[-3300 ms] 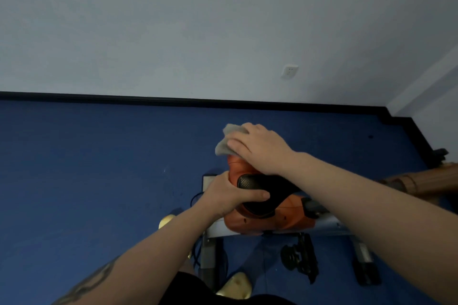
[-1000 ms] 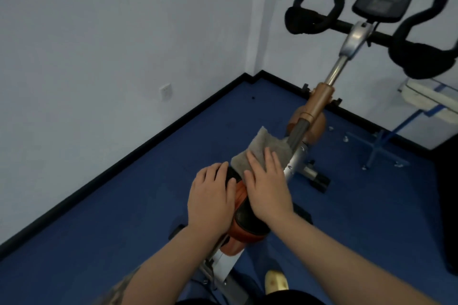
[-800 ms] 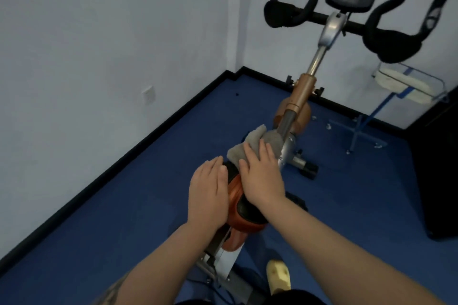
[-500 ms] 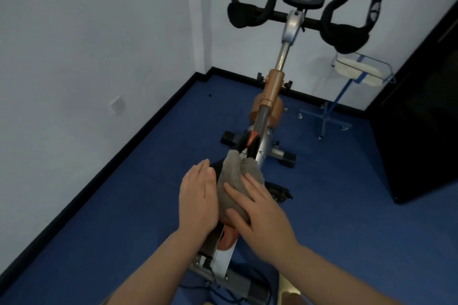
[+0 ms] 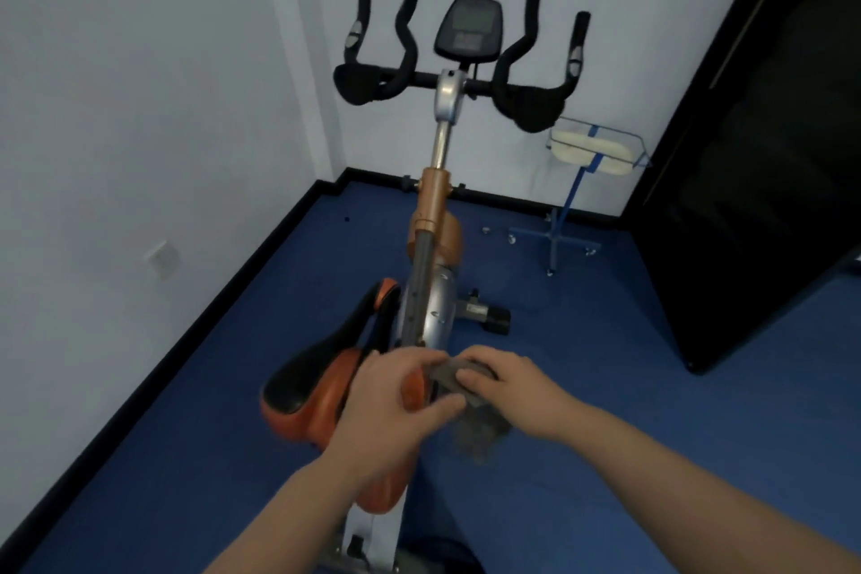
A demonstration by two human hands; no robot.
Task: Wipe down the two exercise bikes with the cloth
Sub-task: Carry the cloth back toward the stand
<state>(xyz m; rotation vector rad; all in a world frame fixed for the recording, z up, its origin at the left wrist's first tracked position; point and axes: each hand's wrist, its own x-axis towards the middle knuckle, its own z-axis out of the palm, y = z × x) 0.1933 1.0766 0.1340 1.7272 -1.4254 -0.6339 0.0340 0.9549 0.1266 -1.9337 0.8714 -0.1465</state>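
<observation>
Grey cloth between both hands beside the saddle

Left hand and right hand pinch it, probably refolding; wiping the handlebars likely follows.

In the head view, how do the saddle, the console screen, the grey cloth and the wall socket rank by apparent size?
1. saddle, though nearness enlarges it
2. grey cloth, partly hidden by the hands, and console screen: too alike to rank
3. wall socket

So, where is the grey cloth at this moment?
In the head view, the cloth is low and centre, held between the left hand and right hand, just right of the orange saddle.
</observation>
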